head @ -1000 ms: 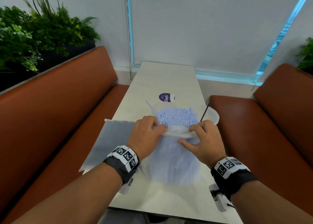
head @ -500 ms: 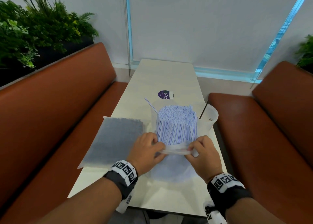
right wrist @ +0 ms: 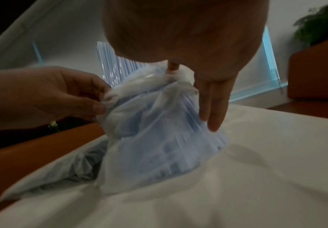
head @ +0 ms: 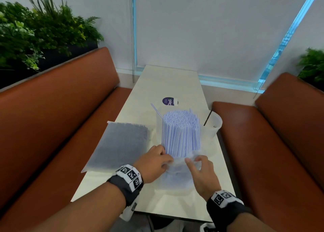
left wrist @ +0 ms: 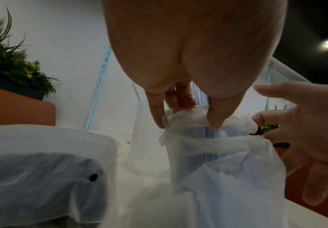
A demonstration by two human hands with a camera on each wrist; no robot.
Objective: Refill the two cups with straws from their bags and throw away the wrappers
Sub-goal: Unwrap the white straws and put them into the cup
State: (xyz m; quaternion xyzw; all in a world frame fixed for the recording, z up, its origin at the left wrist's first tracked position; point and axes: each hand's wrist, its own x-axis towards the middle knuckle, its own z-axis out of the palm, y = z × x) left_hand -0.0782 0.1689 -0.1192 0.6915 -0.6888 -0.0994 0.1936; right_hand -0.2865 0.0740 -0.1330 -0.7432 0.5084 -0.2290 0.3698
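Note:
A thick bundle of white, blue-striped straws [head: 181, 133] stands upright on the table, its translucent bag [head: 177, 176] bunched down around its base. My left hand [head: 158, 161] pinches the bag's rolled rim [left wrist: 188, 117] on the left side. On the right side, my right hand [head: 199, 166] pinches the rim [right wrist: 178, 77], its other fingers [right wrist: 212, 108] lying straight down the bag. Behind the bundle stand two translucent cups: the left cup [head: 159, 121] holds one striped straw, the right cup [head: 213, 124] one black straw. A second bag of dark straws [head: 121, 144] lies flat to the left.
The narrow white table [head: 168, 84] runs away from me between two brown benches [head: 52, 117]. A round purple sticker [head: 169, 101] lies beyond the cups. Plants stand behind both benches. In the left wrist view the second bag [left wrist: 42, 169] lies close beside my hand.
Both hands have drawn the bag's rim down and toward me. Much more of the straw bundle now stands bare above the bag.

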